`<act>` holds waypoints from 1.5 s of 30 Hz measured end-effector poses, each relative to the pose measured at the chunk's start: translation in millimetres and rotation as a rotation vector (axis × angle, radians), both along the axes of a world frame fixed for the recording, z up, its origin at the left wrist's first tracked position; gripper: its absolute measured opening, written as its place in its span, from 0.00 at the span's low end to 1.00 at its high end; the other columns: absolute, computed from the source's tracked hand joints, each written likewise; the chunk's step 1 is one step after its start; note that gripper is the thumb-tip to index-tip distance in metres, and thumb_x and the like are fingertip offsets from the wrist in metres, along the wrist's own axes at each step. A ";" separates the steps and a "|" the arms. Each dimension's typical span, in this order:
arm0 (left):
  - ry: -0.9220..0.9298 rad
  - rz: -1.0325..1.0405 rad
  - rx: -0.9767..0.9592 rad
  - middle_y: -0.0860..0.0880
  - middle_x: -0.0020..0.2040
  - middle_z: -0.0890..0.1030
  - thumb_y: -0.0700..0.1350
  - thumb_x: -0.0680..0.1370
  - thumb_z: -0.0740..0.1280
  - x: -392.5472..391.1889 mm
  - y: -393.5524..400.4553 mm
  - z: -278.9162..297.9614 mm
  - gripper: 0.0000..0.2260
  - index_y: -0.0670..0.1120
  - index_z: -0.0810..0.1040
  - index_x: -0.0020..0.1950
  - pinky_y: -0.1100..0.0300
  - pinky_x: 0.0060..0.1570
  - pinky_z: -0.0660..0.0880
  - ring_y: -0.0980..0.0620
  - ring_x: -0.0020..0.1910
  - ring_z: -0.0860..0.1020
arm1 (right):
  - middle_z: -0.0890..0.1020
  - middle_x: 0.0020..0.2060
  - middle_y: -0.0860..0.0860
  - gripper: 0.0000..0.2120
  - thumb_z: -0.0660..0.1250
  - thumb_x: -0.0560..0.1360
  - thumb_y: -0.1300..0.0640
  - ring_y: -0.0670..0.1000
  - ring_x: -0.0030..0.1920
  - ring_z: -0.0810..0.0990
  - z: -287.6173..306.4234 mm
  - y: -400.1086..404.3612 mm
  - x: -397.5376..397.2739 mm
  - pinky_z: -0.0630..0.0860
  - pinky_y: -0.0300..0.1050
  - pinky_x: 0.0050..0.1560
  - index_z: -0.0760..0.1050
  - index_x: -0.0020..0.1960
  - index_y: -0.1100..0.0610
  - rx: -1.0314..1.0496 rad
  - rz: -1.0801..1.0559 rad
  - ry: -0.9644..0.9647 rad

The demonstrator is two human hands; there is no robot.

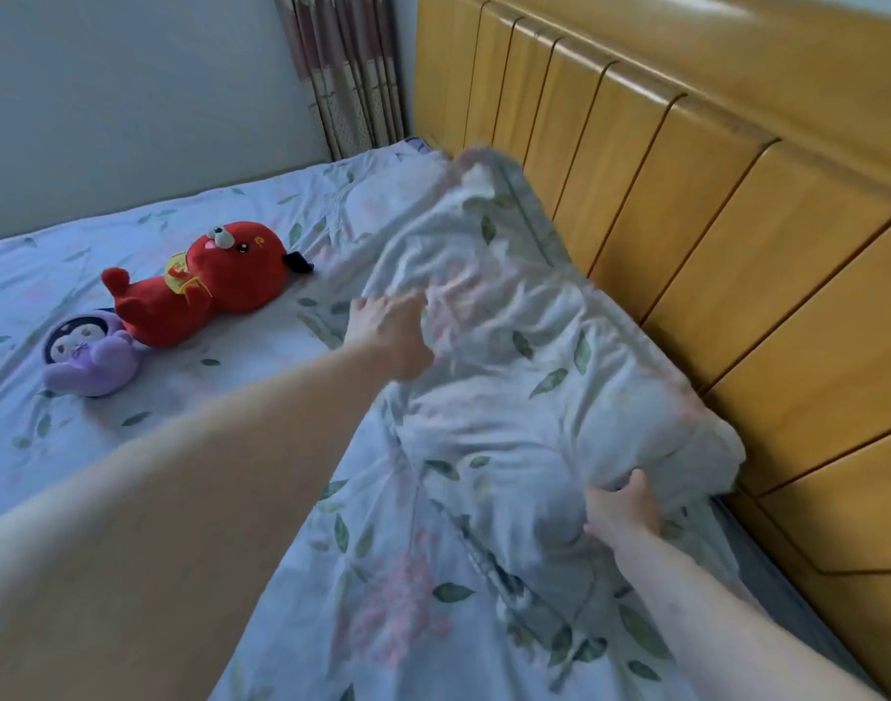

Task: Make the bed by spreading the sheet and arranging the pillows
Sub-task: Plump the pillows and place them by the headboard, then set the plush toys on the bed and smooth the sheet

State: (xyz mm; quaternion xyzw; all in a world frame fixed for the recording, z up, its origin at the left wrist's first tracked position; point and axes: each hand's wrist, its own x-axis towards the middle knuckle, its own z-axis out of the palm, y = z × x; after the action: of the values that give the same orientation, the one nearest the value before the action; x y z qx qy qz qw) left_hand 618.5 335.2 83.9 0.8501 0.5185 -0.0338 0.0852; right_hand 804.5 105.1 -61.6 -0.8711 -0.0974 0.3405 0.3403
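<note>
My right hand (623,508) grips the pillow (509,346) at its near end; my left hand (388,331) rests flat on it. Pillow lies along the headboard (686,169). Sheet (130,422) appears spread; plush toys (200,280) remain.

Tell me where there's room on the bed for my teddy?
Bare sheet lies between the wall and the red plush, and in front of the purple plush. By the headboard it's crowded: the pillow and both hands fill it.
</note>
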 end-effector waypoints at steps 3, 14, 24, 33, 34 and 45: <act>0.147 -0.023 -0.118 0.48 0.72 0.73 0.50 0.73 0.68 -33.8 -13.6 -41.1 0.28 0.53 0.70 0.74 0.50 0.69 0.65 0.43 0.69 0.71 | 0.67 0.76 0.56 0.40 0.69 0.76 0.53 0.60 0.74 0.68 1.6 5.8 1.0 0.67 0.52 0.72 0.52 0.81 0.57 -0.070 0.090 -0.003; 0.294 0.238 -0.351 0.51 0.74 0.69 0.53 0.75 0.65 -241.4 -50.0 -126.8 0.28 0.52 0.68 0.75 0.52 0.67 0.69 0.45 0.69 0.72 | 0.59 0.76 0.51 0.33 0.64 0.80 0.50 0.55 0.72 0.68 3.3 27.5 -132.6 0.70 0.50 0.67 0.53 0.80 0.48 -0.206 0.786 -0.126; 0.274 0.485 -0.414 0.49 0.73 0.67 0.59 0.72 0.69 -440.1 -28.0 -191.7 0.35 0.49 0.66 0.76 0.52 0.66 0.71 0.46 0.71 0.69 | 0.54 0.80 0.49 0.36 0.63 0.78 0.48 0.55 0.78 0.56 -47.3 116.0 -325.2 0.58 0.48 0.76 0.51 0.81 0.50 -0.183 1.188 -0.201; 0.177 0.798 -0.555 0.48 0.82 0.35 0.84 0.51 0.66 -559.1 30.0 -300.7 0.71 0.52 0.34 0.81 0.37 0.77 0.50 0.37 0.81 0.40 | 0.46 0.82 0.49 0.43 0.69 0.74 0.41 0.56 0.81 0.47 -140.1 211.8 -450.6 0.53 0.52 0.79 0.51 0.81 0.44 -0.206 1.437 -0.297; 0.158 0.796 -0.560 0.51 0.81 0.31 0.86 0.45 0.63 -558.3 27.2 -305.8 0.75 0.54 0.31 0.80 0.33 0.76 0.47 0.36 0.80 0.37 | 0.44 0.82 0.48 0.45 0.70 0.72 0.38 0.57 0.81 0.45 -145.7 210.1 -452.7 0.53 0.55 0.79 0.49 0.81 0.43 -0.255 1.450 -0.307; 0.050 0.756 -0.649 0.45 0.69 0.14 0.83 0.33 0.64 -589.9 79.7 -360.8 0.86 0.46 0.15 0.70 0.31 0.71 0.29 0.33 0.71 0.21 | 0.65 0.69 0.58 0.39 0.72 0.65 0.35 0.62 0.62 0.75 -162.5 271.5 -509.0 0.75 0.50 0.57 0.68 0.71 0.51 -0.685 1.658 -0.544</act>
State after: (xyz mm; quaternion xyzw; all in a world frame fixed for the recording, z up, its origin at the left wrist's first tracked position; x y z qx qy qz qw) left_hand 28.6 415.0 -276.9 0.5314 0.7550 -0.1806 0.3391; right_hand 295.6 376.6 -224.1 -0.6261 -0.6580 0.2690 -0.3205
